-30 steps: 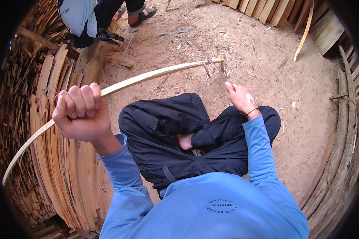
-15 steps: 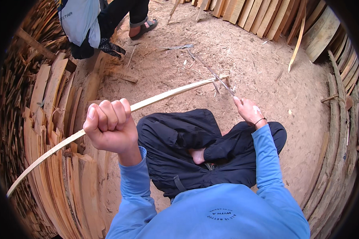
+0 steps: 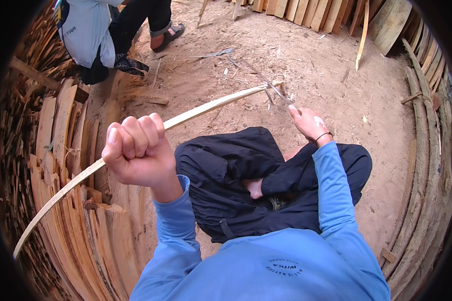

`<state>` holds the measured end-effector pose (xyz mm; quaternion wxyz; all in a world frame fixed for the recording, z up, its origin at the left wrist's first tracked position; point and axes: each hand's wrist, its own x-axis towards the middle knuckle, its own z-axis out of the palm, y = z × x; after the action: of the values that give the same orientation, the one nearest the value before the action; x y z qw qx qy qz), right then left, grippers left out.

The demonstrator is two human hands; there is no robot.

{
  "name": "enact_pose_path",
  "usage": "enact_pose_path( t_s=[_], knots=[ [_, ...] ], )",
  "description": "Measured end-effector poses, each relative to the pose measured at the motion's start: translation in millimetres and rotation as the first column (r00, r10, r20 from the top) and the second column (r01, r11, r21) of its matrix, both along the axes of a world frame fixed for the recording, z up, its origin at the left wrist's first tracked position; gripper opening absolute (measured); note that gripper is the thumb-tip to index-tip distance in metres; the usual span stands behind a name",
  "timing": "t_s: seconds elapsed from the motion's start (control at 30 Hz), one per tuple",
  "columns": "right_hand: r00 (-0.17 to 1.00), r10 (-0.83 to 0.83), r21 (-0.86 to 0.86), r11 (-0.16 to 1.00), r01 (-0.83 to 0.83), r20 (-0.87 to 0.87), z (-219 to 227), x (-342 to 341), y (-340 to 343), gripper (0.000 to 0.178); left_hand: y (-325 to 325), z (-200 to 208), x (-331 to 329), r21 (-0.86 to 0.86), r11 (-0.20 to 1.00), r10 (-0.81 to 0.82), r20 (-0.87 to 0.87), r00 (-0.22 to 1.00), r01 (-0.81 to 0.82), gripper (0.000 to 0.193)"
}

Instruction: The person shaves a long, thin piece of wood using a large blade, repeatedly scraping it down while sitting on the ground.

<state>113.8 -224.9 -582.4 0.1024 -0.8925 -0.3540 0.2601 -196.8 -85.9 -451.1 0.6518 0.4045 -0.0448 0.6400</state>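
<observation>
My left hand (image 3: 138, 150) is closed in a fist around a long, pale wooden strip (image 3: 211, 105). One end of the strip reaches down to the lower left; the other rests near a short piece of wood (image 3: 278, 84) on the ground ahead of my crossed legs. My right hand (image 3: 309, 123) grips a long, thin, dark blade, apparently a knife (image 3: 266, 80), its handle hidden by my fingers. The knife crosses the strip's far end; whether the edge touches it I cannot tell. A thin dark piece (image 3: 269, 95) lies by that end.
Stacked planks (image 3: 60, 120) stand close on my left, and long poles (image 3: 417, 200) curve along the right. More boards (image 3: 306, 12) line the back. Another person (image 3: 88, 35) is at the far left, a sandalled foot (image 3: 168, 38) on the dirt. Wood chips litter the ground.
The view has shifted slightly, so the surroundings sit further left. Both hands appear a little higher in the picture, still holding the strip and the knife.
</observation>
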Motion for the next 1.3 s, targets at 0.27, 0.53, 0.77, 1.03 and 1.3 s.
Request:
enact_pose_path(
  t_s=[0.27,0.53,0.77,1.03,1.3],
  knots=[
    [0.996,-0.066,-0.025,0.998,0.065,-0.064,3.6,1.0,-1.4,0.060,-16.6,-0.3,0.6,0.042,0.999,0.024,-0.085,0.996,-0.020,0.036],
    [0.997,-0.030,0.010,0.999,0.031,-0.065,2.0,9.8,-10.0,0.062,-18.1,9.2,14.2,0.068,0.997,-0.036,-0.027,0.999,0.038,0.035],
    [0.996,-0.036,0.063,0.997,0.041,-0.083,-9.5,17.0,-17.0,0.060,-8.7,30.2,36.0,0.092,0.992,-0.079,-0.033,0.996,0.082,0.039],
    [0.989,-0.090,0.234,0.965,0.115,-0.116,-22.1,12.1,-22.3,0.065,24.4,54.1,51.9,0.089,0.985,-0.142,-0.093,0.985,0.150,0.042],
    [0.945,-0.088,0.311,0.931,0.190,-0.315,-44.6,33.2,-34.4,0.066,20.9,61.7,56.0,0.125,0.964,-0.212,-0.171,0.962,0.235,0.043]
  ],
)
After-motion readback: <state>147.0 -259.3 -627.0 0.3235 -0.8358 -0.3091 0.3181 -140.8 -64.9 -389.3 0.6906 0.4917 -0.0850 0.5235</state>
